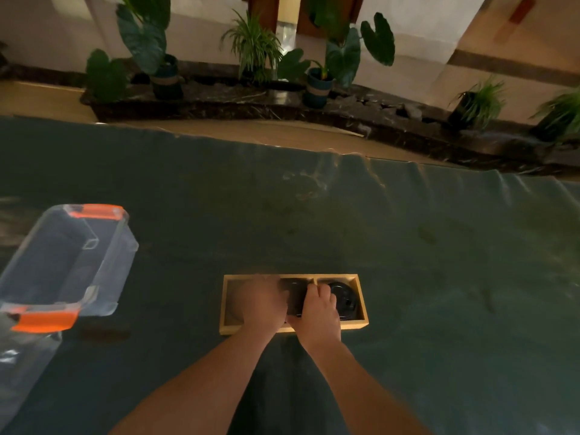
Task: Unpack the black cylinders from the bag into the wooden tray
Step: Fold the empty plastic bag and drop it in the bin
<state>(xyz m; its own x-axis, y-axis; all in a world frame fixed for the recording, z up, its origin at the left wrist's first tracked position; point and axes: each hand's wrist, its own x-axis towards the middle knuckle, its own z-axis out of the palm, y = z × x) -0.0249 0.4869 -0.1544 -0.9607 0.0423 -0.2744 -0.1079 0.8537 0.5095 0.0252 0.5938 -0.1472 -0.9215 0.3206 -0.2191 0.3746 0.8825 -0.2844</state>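
Observation:
A wooden tray (361, 296) with dividers lies on the dark green cloth near me. One black cylinder (346, 298) sits in its right compartment. A second black cylinder (295, 295) is in the middle compartment, between my two hands. My left hand (265, 304) is blurred and lies over the tray's left and middle part, touching that cylinder. My right hand (318, 309) is curled on the same cylinder from the right. The left compartment is mostly hidden by my left hand. No bag is in view.
A clear plastic box (67, 262) with orange latches stands at the left on the green cloth (439, 246). Its lid (22, 356) lies beside it at the lower left. Potted plants (320, 86) line a dark ledge beyond the table's far edge.

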